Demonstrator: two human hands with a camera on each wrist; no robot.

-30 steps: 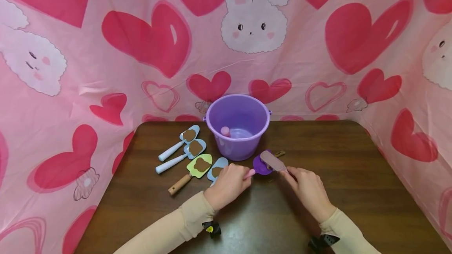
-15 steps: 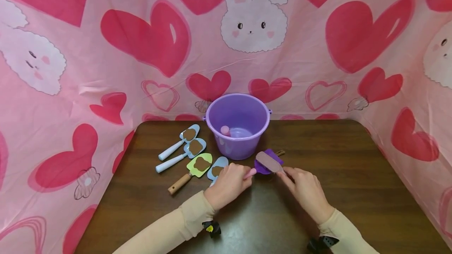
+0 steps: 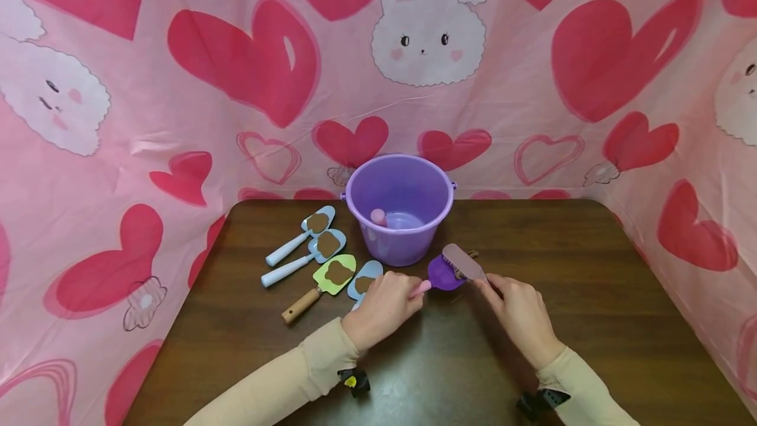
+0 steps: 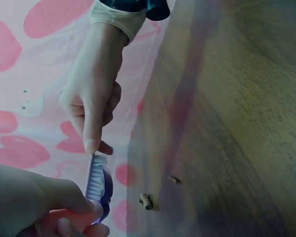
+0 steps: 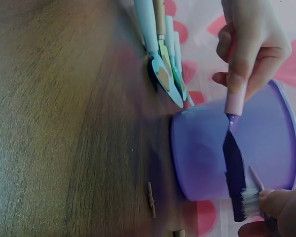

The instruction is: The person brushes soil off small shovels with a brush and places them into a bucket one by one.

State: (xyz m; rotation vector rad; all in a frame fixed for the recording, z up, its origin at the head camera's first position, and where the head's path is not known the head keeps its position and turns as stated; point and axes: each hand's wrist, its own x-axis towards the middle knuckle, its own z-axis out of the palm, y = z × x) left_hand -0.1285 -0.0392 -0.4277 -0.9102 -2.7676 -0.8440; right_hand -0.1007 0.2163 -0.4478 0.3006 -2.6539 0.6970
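My left hand [image 3: 384, 307] grips the pink handle of a small purple trowel [image 3: 443, 273]. The right hand [image 3: 523, 311] pinches the handle of a dusty-pink brush [image 3: 463, 260], its head over the right part of the trowel blade. White bristles touch the blade's face in the right wrist view, where the purple trowel [image 5: 233, 163] appears raised off the table. Something brown shows under the bristles, too small to tell. A brown twig piece [image 4: 146, 201] and a smaller bit [image 4: 174, 179] lie on the wood below.
A purple bucket [image 3: 390, 238] stands just behind the trowel, with a pink rounded handle [image 3: 378, 217] inside. Left of it lie a green trowel [image 3: 338, 273] and several light blue trowels [image 3: 327, 246] bearing brown patches. Pink patterned cloth [image 3: 449, 117] surrounds the brown table [image 3: 591, 321].
The brush first moved left across the trowel blade, then back right and slightly away. More of the blade shows now than half a second ago. The left hand has hardly moved.
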